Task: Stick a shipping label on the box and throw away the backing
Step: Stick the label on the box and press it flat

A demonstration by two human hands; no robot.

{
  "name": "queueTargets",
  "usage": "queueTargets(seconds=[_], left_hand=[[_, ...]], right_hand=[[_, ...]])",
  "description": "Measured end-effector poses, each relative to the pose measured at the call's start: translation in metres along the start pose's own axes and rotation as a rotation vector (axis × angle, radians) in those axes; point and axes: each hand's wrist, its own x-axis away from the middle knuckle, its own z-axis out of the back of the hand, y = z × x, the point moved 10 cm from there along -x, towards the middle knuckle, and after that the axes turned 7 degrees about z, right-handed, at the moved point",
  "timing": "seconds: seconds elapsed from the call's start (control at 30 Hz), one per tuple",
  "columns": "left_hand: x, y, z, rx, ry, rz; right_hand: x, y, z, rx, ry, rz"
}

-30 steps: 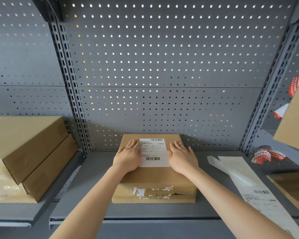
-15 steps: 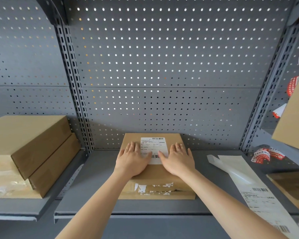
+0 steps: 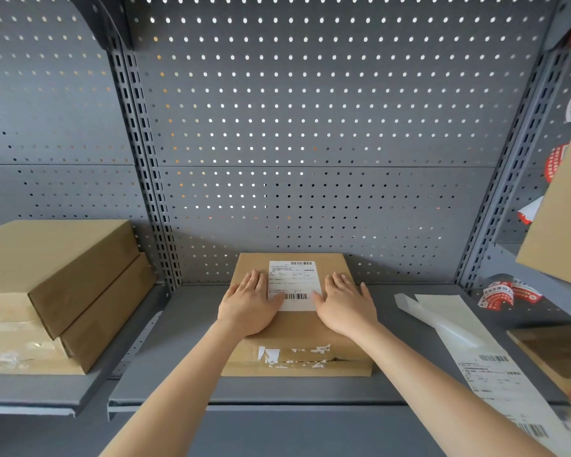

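A flat brown cardboard box (image 3: 297, 334) lies on the grey shelf (image 3: 192, 324) in front of me. A white shipping label (image 3: 294, 282) with barcodes sits on the box's top. My left hand (image 3: 249, 303) rests flat on the box at the label's left edge, fingers spread. My right hand (image 3: 343, 303) lies flat at the label's right edge, thumb on the label's lower corner. Neither hand holds anything. A long strip of label backing (image 3: 449, 328) with more printed labels lies on the shelf to the right.
Two stacked brown boxes (image 3: 56, 285) sit on the left shelf. Red-and-white stickers (image 3: 508, 293) lie at the back right. A tilted cardboard box (image 3: 561, 219) hangs in at the right edge. A perforated grey panel (image 3: 310, 127) closes the back.
Both hands slid inward over the label half a second ago, then outward again to its edges. The box and label have stayed put.
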Motion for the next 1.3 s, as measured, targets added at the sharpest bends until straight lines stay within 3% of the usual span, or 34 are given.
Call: queueTargets(seconds=[0.3, 0.8, 1.3], left_hand=[[0.001, -0.012, 0.001, -0.005, -0.020, -0.037], [0.020, -0.003, -0.003, -0.003, 0.044, 0.105], [0.020, -0.010, 0.001, -0.008, -0.018, -0.001]], right_hand=[[0.002, 0.007, 0.000, -0.006, -0.012, 0.056], [0.021, -0.018, -0.002, 0.016, 0.045, -0.110], [0.023, -0.001, 0.002, -0.009, 0.011, 0.013]])
